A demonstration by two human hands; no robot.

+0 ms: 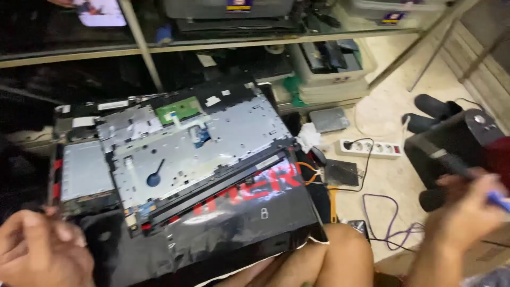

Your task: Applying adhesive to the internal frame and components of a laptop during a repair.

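Observation:
An opened laptop [186,143] lies across my lap, its bare metal inner chassis facing up with a small green board near its far edge. Its glossy black lid [249,212], with red markings, rests on my knee [340,255]. My left hand [42,250] sits at the laptop's near left corner, fingers curled against the edge. Away to the right, my right hand [462,212] hovers over the floor, closed on a thin tool with a blue handle [496,199]. That hand is blurred.
A white power strip [372,148] with a black plug lies on the tiled floor, with purple cable [390,223] looping nearby. A black speaker-like box [457,143] stands at right. Metal shelving [212,42] behind holds printers and other devices.

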